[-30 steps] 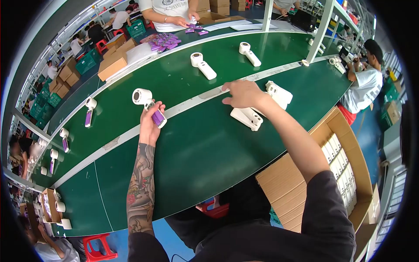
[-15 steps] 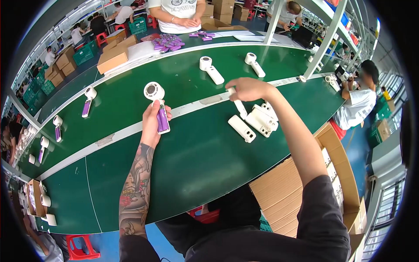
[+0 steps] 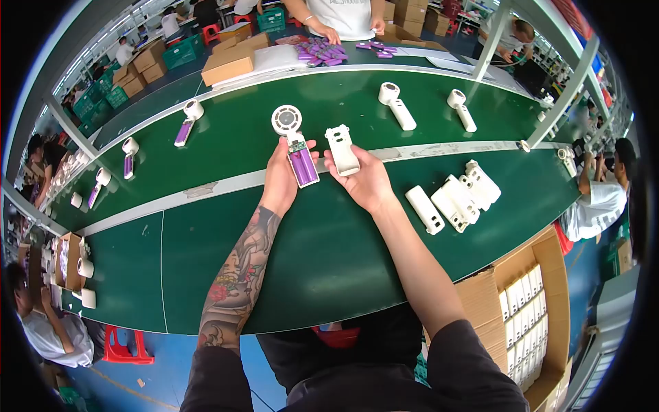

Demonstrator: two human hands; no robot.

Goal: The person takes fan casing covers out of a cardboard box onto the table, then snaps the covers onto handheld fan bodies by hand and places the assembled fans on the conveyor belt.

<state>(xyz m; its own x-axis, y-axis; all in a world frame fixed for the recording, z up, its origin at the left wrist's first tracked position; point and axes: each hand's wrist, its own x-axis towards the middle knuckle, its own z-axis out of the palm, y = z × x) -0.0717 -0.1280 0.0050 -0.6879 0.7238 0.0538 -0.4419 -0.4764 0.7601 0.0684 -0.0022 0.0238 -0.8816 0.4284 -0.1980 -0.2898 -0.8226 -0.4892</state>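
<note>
My left hand (image 3: 282, 176) is closed around a white handheld fan (image 3: 303, 162), its round head up and its open handle showing purple cells and a small green board. Just right of it, my right hand (image 3: 368, 180) holds a white handle cover (image 3: 342, 150), hollow side towards me. The two parts are apart. On the green table to the right of my right hand lie several loose white covers (image 3: 425, 209), some of them stacked.
On the green belt (image 3: 240, 103) rest several fans, those at left with purple cells showing. A cardboard box (image 3: 556, 302) of white covers stands lower right. Across the belt, a person (image 3: 343, 17) stands by purple cells (image 3: 321, 51). Another person (image 3: 604, 199) sits at right.
My right hand has picked a cover from the pile and brought it left beside the fan. My left hand still holds the fan, its open handle now facing up. The view has shifted.
</note>
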